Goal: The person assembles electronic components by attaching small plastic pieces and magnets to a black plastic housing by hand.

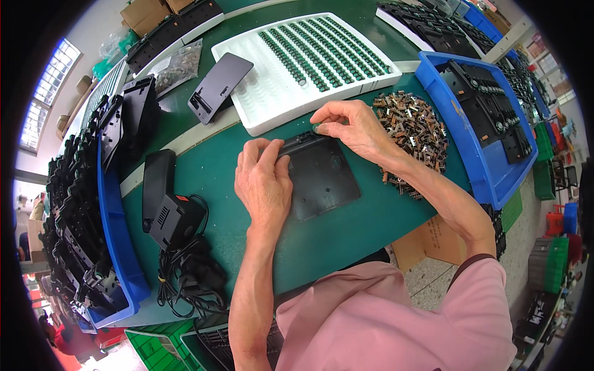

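A black plastic panel (325, 179) lies flat on the green bench in front of me, its far edge carrying a raised strip. My left hand (265, 179) is closed on the panel's far left corner, with bent fingers along that strip. At the far right corner, my right hand (356, 127) pinches thumb and forefinger together. A small part shows at those fingertips, too hidden to name. Beyond both hands is a white foam tray (247, 114) with rows of small dark-green parts (328, 52). Right of the panel is a pile of small metal-and-brown parts (411, 136).
Another dark panel (224, 83) leans on the foam tray's left side. A black device (170, 213) with a coiled cable (185, 284) sits at left. Blue bins, one at left (117, 247) and one at right (455, 111), hold black plastic parts. A cardboard box (427, 244) stands below the bench's right edge.
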Motion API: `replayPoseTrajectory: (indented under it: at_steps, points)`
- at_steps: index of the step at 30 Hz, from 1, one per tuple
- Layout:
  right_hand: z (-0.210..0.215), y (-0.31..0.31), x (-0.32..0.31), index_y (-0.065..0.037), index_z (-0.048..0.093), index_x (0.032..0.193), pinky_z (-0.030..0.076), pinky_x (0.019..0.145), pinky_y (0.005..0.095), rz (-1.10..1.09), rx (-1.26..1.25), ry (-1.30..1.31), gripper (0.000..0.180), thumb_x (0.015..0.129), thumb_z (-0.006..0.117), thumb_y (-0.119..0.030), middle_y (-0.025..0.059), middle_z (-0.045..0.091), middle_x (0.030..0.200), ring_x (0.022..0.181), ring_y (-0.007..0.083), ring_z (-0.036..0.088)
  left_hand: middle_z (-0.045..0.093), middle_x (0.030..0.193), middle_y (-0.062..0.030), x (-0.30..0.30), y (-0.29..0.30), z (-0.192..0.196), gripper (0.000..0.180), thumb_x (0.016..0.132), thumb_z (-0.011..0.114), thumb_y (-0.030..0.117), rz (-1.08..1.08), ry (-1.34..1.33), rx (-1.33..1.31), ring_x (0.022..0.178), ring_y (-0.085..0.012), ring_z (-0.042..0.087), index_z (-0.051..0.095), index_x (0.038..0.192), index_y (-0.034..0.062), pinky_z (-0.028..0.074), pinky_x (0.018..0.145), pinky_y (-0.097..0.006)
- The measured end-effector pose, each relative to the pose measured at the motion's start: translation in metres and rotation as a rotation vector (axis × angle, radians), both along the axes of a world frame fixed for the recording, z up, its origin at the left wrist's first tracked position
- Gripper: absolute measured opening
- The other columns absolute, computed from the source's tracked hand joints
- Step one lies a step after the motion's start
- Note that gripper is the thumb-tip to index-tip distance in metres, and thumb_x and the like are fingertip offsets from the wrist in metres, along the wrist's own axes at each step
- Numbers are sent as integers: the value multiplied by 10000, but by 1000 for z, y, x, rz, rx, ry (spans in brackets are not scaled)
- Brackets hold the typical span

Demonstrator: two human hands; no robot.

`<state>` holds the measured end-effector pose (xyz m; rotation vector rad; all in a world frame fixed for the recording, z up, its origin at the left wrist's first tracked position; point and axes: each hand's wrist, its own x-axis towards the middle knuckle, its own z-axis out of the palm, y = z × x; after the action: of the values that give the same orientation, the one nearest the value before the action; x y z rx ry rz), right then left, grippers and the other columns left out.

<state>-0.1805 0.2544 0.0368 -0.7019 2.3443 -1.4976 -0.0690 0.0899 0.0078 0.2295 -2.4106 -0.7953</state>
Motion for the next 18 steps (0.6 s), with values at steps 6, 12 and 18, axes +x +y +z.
replayPoseTrajectory:
  at_steps: [6, 12, 18]
  points:
    - [-3, -3, 6, 20, 697, 986, 518, 756, 270, -45, 53, 74, 141, 864, 675, -46, 44, 692, 856, 806, 109, 629, 608, 1001, -52, 0, -1, 2, 243, 789, 702, 38, 12, -51, 13, 925, -233, 606, 706, 1032, 48, 485, 801, -338]
    - [-5, 1, -3, 27, 694, 942, 495, 637, 293, -85, -30, 19, 141, 843, 662, -69, 92, 676, 752, 694, 132, 620, 609, 1000, -50, -1, 1, 2, 238, 790, 704, 41, -3, -30, -5, 922, -232, 606, 706, 1027, 50, 486, 795, -336]
    - [-2, -3, 1, 6, 701, 953, 498, 666, 318, -45, 44, 87, 129, 851, 649, -52, 110, 671, 822, 719, 190, 638, 603, 990, -30, -1, -1, -2, 254, 738, 723, 33, 8, -14, -6, 918, -238, 589, 715, 988, 79, 480, 761, -371]
